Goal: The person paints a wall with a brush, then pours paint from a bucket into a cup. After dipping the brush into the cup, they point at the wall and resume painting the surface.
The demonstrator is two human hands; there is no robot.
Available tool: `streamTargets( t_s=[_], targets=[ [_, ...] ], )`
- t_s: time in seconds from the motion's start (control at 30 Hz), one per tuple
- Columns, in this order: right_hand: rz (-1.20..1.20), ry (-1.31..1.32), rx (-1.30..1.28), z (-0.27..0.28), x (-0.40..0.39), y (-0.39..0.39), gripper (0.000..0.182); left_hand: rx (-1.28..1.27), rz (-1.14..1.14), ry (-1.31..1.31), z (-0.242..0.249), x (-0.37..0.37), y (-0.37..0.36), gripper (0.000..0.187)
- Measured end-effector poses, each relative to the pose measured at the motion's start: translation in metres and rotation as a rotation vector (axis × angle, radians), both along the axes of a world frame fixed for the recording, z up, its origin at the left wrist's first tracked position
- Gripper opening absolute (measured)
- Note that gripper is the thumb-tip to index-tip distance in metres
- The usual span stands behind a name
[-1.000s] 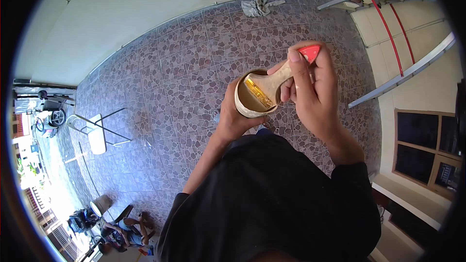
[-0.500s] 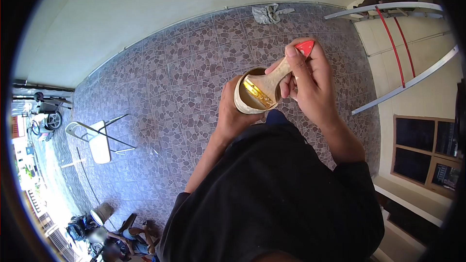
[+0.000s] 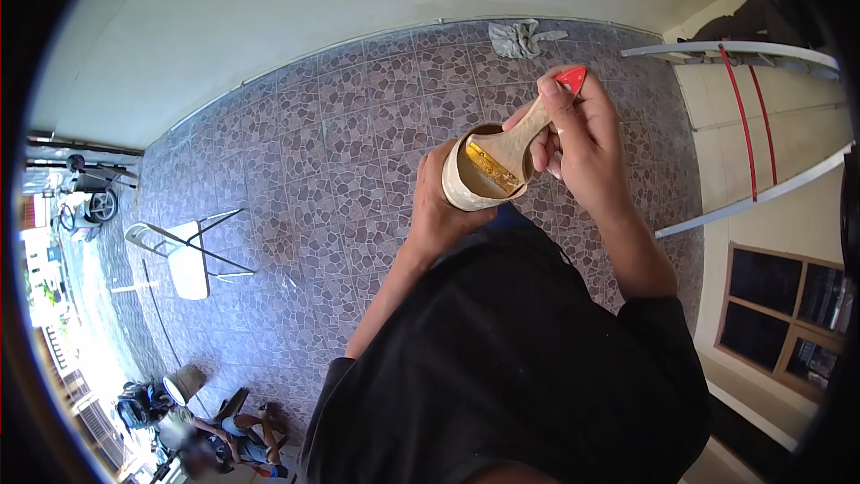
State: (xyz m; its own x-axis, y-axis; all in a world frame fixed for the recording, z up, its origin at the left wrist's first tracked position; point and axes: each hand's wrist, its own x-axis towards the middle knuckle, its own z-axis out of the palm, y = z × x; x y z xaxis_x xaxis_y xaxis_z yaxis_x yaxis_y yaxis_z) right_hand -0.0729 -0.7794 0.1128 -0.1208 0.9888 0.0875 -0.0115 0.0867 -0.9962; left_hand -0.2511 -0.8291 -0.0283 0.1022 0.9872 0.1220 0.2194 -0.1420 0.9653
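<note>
A small cream-coloured cup [image 3: 457, 190] is in my left hand [image 3: 434, 215], whose fingers wrap round its side. My right hand [image 3: 587, 148] grips the handle of a paintbrush [image 3: 517, 139] with a pale wooden handle, a red tip and a gold metal band. The band is tilted inside the cup's mouth, and the bristles are hidden in the cup. Both hands are in front of my dark shirt, above the tiled floor.
A folding chair [image 3: 189, 260] stands at the left. A grey cloth [image 3: 515, 38] lies by the wall. A metal ladder [image 3: 752, 202] with red bars is at the right. A seated person [image 3: 255, 435] and a bucket [image 3: 185, 383] are at the lower left.
The view has shifted a little, so the cloth and ladder appear lower and further right. Both hands still hold the cup and brush, with the brush still in the cup.
</note>
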Motion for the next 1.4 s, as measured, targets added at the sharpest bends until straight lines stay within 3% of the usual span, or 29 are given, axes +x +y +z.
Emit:
streamTargets(
  t_s=[0.43,0.63,0.77,1.17,1.27,1.4],
  targets=[
    [0.113,-0.175,0.444,0.009,0.02,0.161,0.015,0.101,0.271,-0.082,0.002,0.043,0.146,0.097],
    [0.209,-0.116,0.273,0.01,0.03,0.221,0.014,0.134,0.29,0.067,0.006,0.053,0.201,0.097],
    [0.225,-0.082,0.148,0.011,0.01,0.251,0.016,0.075,0.272,0.008,0.004,0.038,0.222,0.096],
    [0.192,-0.094,0.065,0.018,-0.129,0.297,0.022,0.208,0.216,-0.1,0.008,-0.099,0.285,0.085],
    [0.207,-0.084,0.003,0.023,-0.151,0.302,0.02,0.143,0.146,0.019,0.007,-0.131,0.29,0.097],
    [0.156,-0.097,0.039,0.022,-0.171,0.305,0.017,0.135,0.157,-0.023,0.011,-0.152,0.305,0.093]
  ],
)
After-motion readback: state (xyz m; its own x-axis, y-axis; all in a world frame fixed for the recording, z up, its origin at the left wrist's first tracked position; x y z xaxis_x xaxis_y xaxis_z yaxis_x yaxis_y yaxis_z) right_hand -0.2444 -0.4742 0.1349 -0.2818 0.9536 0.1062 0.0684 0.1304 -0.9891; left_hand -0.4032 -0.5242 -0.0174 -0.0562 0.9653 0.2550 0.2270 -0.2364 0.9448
